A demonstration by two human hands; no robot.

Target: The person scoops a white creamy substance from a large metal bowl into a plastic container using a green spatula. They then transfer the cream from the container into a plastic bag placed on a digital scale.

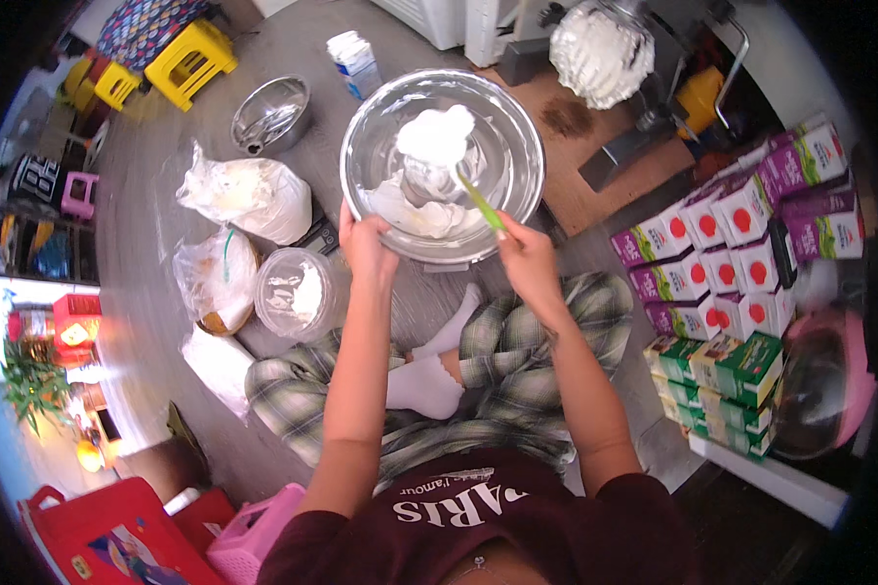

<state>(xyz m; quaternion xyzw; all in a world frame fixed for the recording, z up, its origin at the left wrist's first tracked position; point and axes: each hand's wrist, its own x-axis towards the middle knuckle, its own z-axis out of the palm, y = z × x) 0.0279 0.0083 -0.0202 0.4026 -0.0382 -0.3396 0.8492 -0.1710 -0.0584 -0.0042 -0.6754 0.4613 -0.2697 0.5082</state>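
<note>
A large stainless steel mixing bowl [512,208] is in front of my crossed legs. White whipped cream [421,212] smears its lower inside wall, and a bright mound of cream [437,137] shows towards the far side. My left hand [368,247] grips the bowl's near left rim. In my right hand [528,256] is the green handle of a spatula [481,199], which slants into the bowl; its far end meets the cream, so the blade is hidden. Whether that mound rests on the blade or in the bowl I cannot tell.
Left of the bowl are plastic bags [256,194], a clear tub [293,292] with white contents, a scale [318,238] and a metal bowl [272,113]. A carton [355,66] stands beyond. At right are a cream-covered mixer whisk [603,55], milk cartons [724,227] and green boxes [735,369].
</note>
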